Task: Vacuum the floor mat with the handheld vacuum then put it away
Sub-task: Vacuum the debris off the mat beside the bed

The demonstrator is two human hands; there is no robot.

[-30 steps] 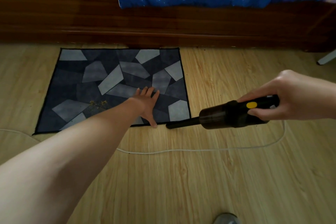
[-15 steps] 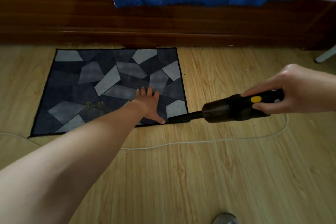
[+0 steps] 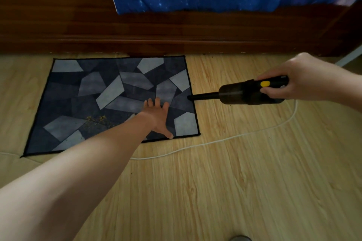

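The left hand lies flat on the mat, fingers spread wide. The right hand grips the vacuum — nozzle tip at the mat's right edge — with crumbs left of the wrist.

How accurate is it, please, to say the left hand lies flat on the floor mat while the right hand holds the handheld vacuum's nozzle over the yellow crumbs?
No: the head view shows the nozzle at the right edge of the floor mat, short of the yellow crumbs. The left hand lies flat; the right hand holds the handheld vacuum.
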